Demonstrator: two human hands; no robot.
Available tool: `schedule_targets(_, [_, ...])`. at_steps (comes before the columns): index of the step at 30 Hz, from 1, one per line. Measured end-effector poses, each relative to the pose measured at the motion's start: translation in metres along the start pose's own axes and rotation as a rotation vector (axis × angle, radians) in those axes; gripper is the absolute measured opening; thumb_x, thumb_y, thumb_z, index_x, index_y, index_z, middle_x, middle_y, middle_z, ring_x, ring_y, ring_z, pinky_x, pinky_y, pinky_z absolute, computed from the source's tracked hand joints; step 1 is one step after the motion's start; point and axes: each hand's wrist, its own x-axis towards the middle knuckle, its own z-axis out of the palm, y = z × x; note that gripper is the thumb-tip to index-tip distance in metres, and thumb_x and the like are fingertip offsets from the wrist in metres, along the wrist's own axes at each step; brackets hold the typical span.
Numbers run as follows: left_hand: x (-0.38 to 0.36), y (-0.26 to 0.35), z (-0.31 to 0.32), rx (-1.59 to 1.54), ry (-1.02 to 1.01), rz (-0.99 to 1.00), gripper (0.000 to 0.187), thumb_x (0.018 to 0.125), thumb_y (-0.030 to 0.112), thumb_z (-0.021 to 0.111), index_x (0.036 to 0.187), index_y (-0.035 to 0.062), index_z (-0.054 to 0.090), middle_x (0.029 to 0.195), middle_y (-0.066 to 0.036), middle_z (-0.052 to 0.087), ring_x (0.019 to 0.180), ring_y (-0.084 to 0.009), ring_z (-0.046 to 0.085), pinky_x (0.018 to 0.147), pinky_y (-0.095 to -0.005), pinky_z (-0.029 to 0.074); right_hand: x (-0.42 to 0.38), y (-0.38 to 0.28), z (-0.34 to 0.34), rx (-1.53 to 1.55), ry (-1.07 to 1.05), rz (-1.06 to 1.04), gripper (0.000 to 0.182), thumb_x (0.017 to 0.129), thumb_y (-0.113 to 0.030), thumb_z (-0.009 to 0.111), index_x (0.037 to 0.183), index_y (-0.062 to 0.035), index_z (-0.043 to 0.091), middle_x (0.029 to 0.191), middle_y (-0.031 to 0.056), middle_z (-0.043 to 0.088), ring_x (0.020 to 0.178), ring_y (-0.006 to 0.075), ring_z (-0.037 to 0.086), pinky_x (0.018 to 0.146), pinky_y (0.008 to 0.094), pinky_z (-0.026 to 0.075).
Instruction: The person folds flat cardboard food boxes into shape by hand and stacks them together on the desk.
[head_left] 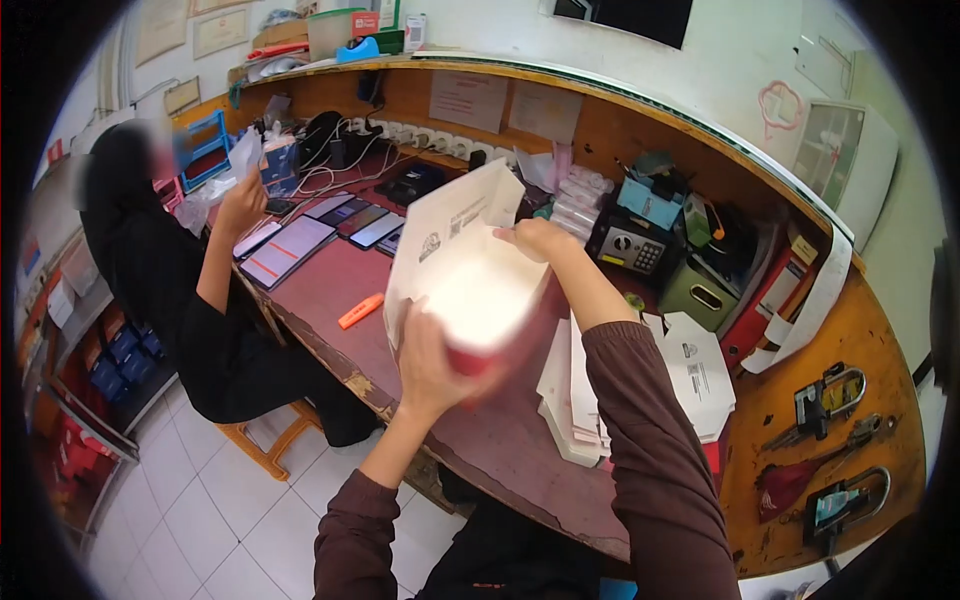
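Note:
A partly folded cardboard box (430, 240) is held up over the desk, tilted, with a white inside, printed marks on its raised lid panel and some red on its blurred near side. My left hand (430, 365) is closed on its near left side, somewhat smeared by motion. At the far right corner my right hand (538, 242) grips the wall, thumb on the inner face. Below my right forearm lies a stack of flat, unfolded cardboard boxes (700, 375) with the same print. An orange highlighter (361, 311) lies on the desk left of the box.
On the left a person in black (150, 270) sits holding a paper. Several phones and a tablet (288, 250) lie on the red desk (480, 465). A small safe (630, 247), green box (697, 294) and red binder (765, 305) stand at the back right. Padlocks (828, 400) lie farther right.

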Motion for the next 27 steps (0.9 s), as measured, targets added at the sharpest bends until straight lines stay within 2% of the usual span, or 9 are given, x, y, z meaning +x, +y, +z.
schedule_targets(2, [0.001, 0.001, -0.003, 0.012, -0.004, -0.01, 0.059, 0.048, 0.028, 0.08, 0.085, 0.0039, 0.041, 0.089, -0.014, 0.042, 0.105, -0.0383, 0.043, 0.088, -0.0462, 0.039, -0.004, 0.004, 0.005, 0.056, 0.069, 0.018, 0.061, 0.085, -0.056, 0.033, 0.105, -0.0032, 0.057, 0.105, 0.0217, 0.056, 0.099, 0.0376, 0.052, 0.085, 0.0412, 0.04])
schedule_targets(4, [0.001, -0.004, -0.005, 0.009, -0.019, 0.009, 0.058, 0.049, 0.027, 0.08, 0.084, 0.004, 0.04, 0.089, -0.014, 0.042, 0.108, -0.0397, 0.042, 0.088, -0.0456, 0.039, -0.017, 0.011, 0.009, 0.563, 0.531, 0.011, 0.058, 0.087, -0.052, 0.032, 0.1, -0.0012, 0.057, 0.101, 0.0228, 0.056, 0.097, 0.039, 0.052, 0.083, 0.0421, 0.039])
schedule_targets(6, [-0.003, -0.005, -0.007, -0.046, -0.078, 0.005, 0.059, 0.053, 0.025, 0.078, 0.094, 0.0023, 0.042, 0.097, -0.016, 0.043, 0.114, -0.0401, 0.037, 0.092, -0.0469, 0.034, -0.039, 0.021, 0.01, 0.579, 0.722, -0.042, 0.05, 0.09, -0.044, 0.03, 0.096, -0.002, 0.057, 0.092, 0.022, 0.056, 0.09, 0.0389, 0.051, 0.077, 0.0416, 0.04])
schedule_targets(8, [-0.004, 0.006, -0.007, 0.057, -0.022, -0.048, 0.066, 0.057, 0.022, 0.075, 0.108, 0.0014, 0.04, 0.108, -0.018, 0.042, 0.119, -0.0392, 0.03, 0.097, -0.0492, 0.026, -0.067, 0.036, 0.014, 0.679, 0.833, -0.197, 0.047, 0.092, -0.042, 0.03, 0.1, -0.0033, 0.056, 0.093, 0.0162, 0.057, 0.085, 0.0301, 0.054, 0.073, 0.0354, 0.042])
schedule_targets(11, [-0.012, 0.064, 0.005, -0.036, -0.007, -0.049, 0.063, 0.063, 0.019, 0.069, 0.115, 0.0018, 0.039, 0.117, -0.018, 0.041, 0.111, -0.0355, 0.036, 0.095, -0.0491, 0.025, -0.143, 0.038, 0.015, 0.966, 0.765, -0.127, 0.045, 0.093, -0.04, 0.029, 0.105, -0.0051, 0.055, 0.093, 0.0083, 0.057, 0.081, 0.0181, 0.054, 0.07, 0.028, 0.043])
schedule_targets(16, [-0.037, 0.159, 0.106, -0.339, -1.0, 0.28, 0.071, 0.065, 0.036, 0.07, 0.119, 0.0013, 0.04, 0.136, -0.019, 0.024, 0.127, -0.0346, 0.023, 0.096, -0.0444, 0.033, -0.252, 0.02, 0.022, 1.301, 0.824, -0.083, 0.053, 0.093, -0.045, 0.025, 0.108, -0.0013, 0.051, 0.097, 0.0081, 0.054, 0.084, 0.0156, 0.052, 0.072, 0.0289, 0.043])
schedule_targets(18, [-0.048, 0.172, 0.136, -0.281, -0.88, 0.347, 0.062, 0.064, 0.035, 0.07, 0.112, 0.001, 0.048, 0.129, -0.02, 0.036, 0.12, -0.0346, 0.035, 0.092, -0.0412, 0.037, -0.291, 0.018, 0.028, 1.329, 0.804, -0.074, 0.051, 0.093, -0.043, 0.027, 0.107, -0.0001, 0.051, 0.094, 0.0096, 0.054, 0.084, 0.0177, 0.053, 0.073, 0.0306, 0.043])
schedule_targets(20, [-0.022, 0.182, 0.141, -0.262, -1.384, 0.268, 0.053, 0.064, 0.035, 0.07, 0.101, 0.001, 0.055, 0.118, -0.019, 0.048, 0.108, -0.0336, 0.047, 0.088, -0.0403, 0.04, -0.333, 0.022, 0.032, 1.305, 0.765, -0.085, 0.05, 0.092, -0.042, 0.03, 0.105, 0.0015, 0.051, 0.092, 0.0112, 0.055, 0.083, 0.0191, 0.054, 0.073, 0.0312, 0.043])
schedule_targets(27, [-0.042, 0.161, 0.171, -0.534, -1.214, 0.116, 0.054, 0.066, 0.045, 0.066, 0.104, 0.0079, 0.058, 0.101, -0.012, 0.055, 0.098, -0.0293, 0.05, 0.077, -0.0398, 0.046, -0.425, 0.031, 0.073, 1.444, 0.607, -0.009, 0.042, 0.09, -0.034, 0.042, 0.1, 0.0044, 0.054, 0.086, 0.0094, 0.058, 0.077, 0.0163, 0.056, 0.071, 0.0282, 0.044])
